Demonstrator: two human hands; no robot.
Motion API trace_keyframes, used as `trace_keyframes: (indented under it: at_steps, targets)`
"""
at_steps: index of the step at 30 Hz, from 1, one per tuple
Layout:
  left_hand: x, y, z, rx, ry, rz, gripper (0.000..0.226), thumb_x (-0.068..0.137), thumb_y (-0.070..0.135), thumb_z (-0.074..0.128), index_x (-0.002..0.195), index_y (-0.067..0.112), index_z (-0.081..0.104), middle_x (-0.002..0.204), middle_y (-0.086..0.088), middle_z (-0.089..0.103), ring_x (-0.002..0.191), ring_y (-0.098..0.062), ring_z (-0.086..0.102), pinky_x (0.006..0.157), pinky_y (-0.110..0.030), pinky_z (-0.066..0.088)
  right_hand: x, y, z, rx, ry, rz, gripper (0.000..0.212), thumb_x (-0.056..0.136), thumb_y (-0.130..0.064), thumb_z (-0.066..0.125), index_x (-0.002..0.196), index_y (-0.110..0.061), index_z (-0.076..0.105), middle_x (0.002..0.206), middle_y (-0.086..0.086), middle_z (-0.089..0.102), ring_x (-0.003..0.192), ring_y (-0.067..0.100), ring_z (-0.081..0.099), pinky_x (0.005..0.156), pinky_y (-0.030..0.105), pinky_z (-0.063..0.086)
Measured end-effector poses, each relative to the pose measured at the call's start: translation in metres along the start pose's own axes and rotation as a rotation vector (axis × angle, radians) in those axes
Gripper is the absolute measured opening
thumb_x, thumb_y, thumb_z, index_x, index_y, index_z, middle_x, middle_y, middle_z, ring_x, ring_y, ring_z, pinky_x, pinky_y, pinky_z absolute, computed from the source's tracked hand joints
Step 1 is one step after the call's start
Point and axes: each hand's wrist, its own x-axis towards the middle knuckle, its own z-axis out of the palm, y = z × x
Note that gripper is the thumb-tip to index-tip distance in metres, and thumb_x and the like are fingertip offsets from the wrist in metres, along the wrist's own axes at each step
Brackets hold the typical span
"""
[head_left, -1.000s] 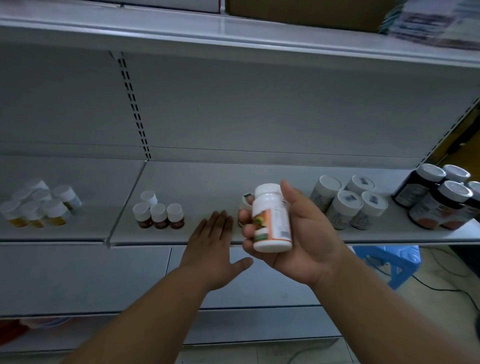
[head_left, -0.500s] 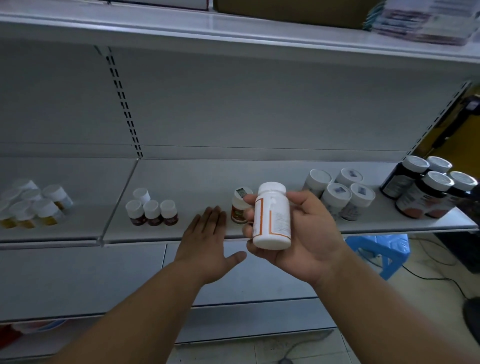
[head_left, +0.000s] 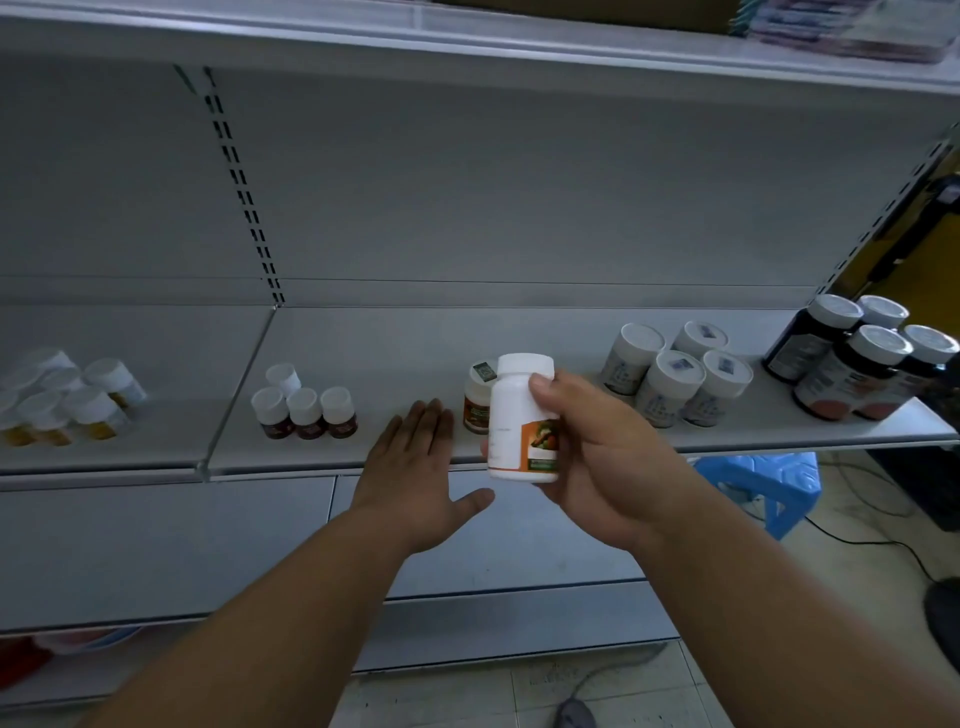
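White smooth plastic could slip from the right hand (head_left: 597, 457), whose fingers curl round the white orange-labelled pill bottle (head_left: 517, 415), upright in the air before the grey metal shelf (head_left: 415, 343). Set down carelessly, it might topple the small brown white-capped jar (head_left: 475, 410) behind. The left hand (head_left: 415, 467) hovers flat, fingers straight, empty. Bottle capped, label facing right.

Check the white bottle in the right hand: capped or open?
Capped. The white bottle has its lid seated on the neck; the right hand holds it roughly upright.
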Motion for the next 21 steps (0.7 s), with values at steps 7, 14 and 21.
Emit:
trace_keyframes:
  at_steps: [7, 14, 21]
  targets:
    - [-0.001, 0.001, -0.002, -0.018, 0.002, -0.006, 0.106, 0.085, 0.083, 0.028, 0.157, 0.017, -0.013, 0.165, -0.002, -0.016, 0.151, -0.019, -0.017, 0.121, -0.037, -0.012, -0.001, 0.005, -0.002, -0.659, 0.086, -0.435, 0.046, 0.074, -0.019, 0.082, 0.105, -0.024, 0.049, 0.097, -0.005, 0.066, 0.09, 0.015, 0.066, 0.082, 0.03, 0.056]
    - [0.001, 0.0, 0.001, -0.021, 0.0, 0.002, 0.105, 0.084, 0.083, 0.027, 0.158, 0.018, -0.009, 0.166, -0.003, -0.014, 0.151, -0.019, -0.016, 0.123, -0.039, -0.008, 0.002, 0.027, -0.022, -1.25, 0.116, -1.269, 0.054, 0.071, -0.012, 0.083, 0.107, -0.012, 0.043, 0.119, 0.013, 0.057, 0.114, 0.026, 0.057, 0.093, 0.033, 0.049]
    - [0.003, -0.002, -0.009, -0.076, -0.062, 0.01, 0.104, 0.086, 0.08, 0.032, 0.158, 0.015, -0.006, 0.166, -0.004, -0.013, 0.151, -0.019, -0.016, 0.123, -0.04, -0.006, -0.007, 0.025, -0.01, -0.697, 0.276, -0.521, 0.045, 0.074, -0.034, 0.08, 0.103, -0.028, 0.047, 0.094, -0.007, 0.064, 0.087, 0.018, 0.068, 0.073, 0.031, 0.058]
